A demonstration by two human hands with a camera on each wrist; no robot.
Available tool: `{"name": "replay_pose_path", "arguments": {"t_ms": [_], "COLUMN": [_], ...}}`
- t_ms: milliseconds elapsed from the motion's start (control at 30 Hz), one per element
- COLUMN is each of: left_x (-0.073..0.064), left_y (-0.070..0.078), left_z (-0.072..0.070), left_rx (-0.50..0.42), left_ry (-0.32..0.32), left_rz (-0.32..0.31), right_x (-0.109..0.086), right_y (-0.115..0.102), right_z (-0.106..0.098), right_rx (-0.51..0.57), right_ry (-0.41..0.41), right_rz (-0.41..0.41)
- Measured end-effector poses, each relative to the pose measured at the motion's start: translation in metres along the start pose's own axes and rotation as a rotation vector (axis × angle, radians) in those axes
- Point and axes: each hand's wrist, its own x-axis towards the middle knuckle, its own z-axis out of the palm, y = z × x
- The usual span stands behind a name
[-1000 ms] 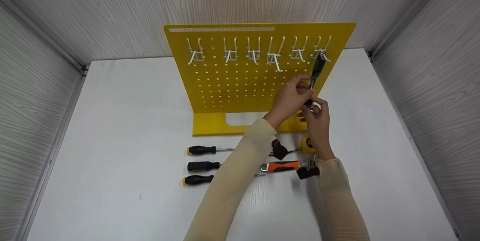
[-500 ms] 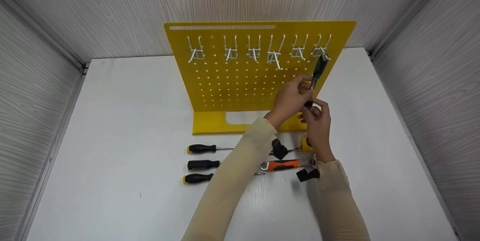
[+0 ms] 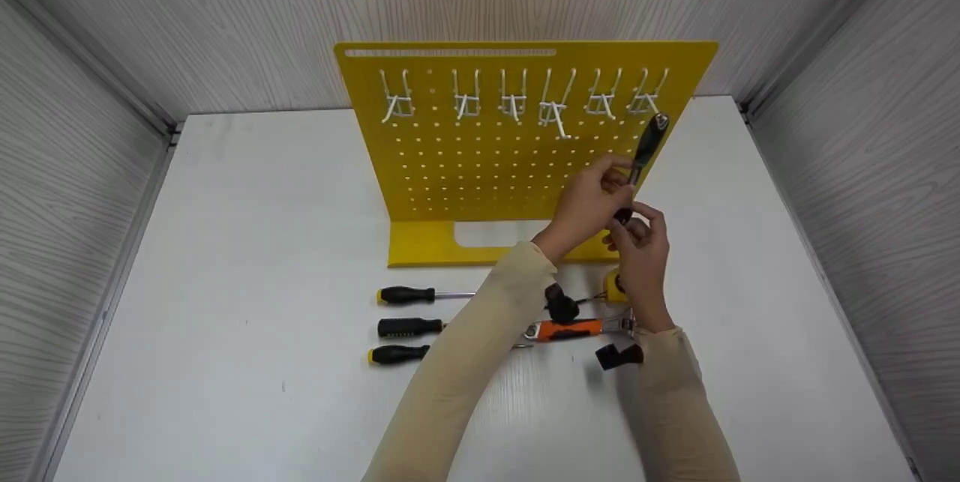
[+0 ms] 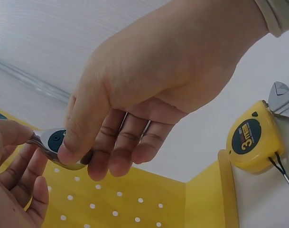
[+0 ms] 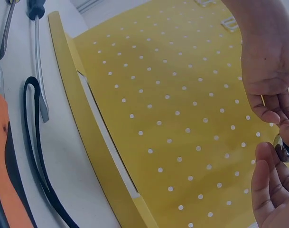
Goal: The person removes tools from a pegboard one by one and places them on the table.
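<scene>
A ratchet wrench (image 3: 651,141) with a dark handle and silver neck is held upright at a tilt, handle end up, in front of the rightmost white hook (image 3: 643,101). My left hand (image 3: 589,197) pinches its neck below the handle. Lower down, my right hand (image 3: 641,246) holds the head end between thumb and fingers. In the left wrist view the silver ratchet head (image 4: 55,138) with a dark disc shows between the right hand's fingertips (image 4: 97,168) and the left hand (image 4: 16,175). Fingers hide part of the neck and head.
A yellow pegboard (image 3: 480,160) with several white hooks stands on the white table (image 3: 247,257). Before it lie several black-handled tools, including a yellow-ended screwdriver (image 3: 405,295), an orange-handled adjustable wrench (image 3: 570,330) and a yellow tape measure (image 4: 258,137). My left forearm covers some shafts.
The wrench's handle end, which overlapped the rightmost hook, has moved right and down and now shows below that hook. Both hands keep their grip and have shifted slightly right.
</scene>
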Motion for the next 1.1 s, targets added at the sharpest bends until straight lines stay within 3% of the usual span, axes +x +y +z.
{"name": "replay_pose_path", "arguments": {"t_ms": [567, 800, 1100], "left_x": [-0.005, -0.011, -0.02], "left_y": [0.0, -0.006, -0.01], "left_z": [0.0, -0.005, -0.01], "left_rx": [-0.033, -0.026, 0.013], "left_ry": [-0.008, -0.026, -0.055], "left_rz": [0.025, -0.025, -0.023], "right_x": [-0.005, -0.014, -0.027], "right_y": [0.0, 0.004, 0.01], "right_z": [-0.008, -0.013, -0.019], "right_rx": [0.003, -0.017, 0.037], "right_ry": [0.002, 0.01, -0.021], "right_rz": [-0.004, 0.034, 0.076]}}
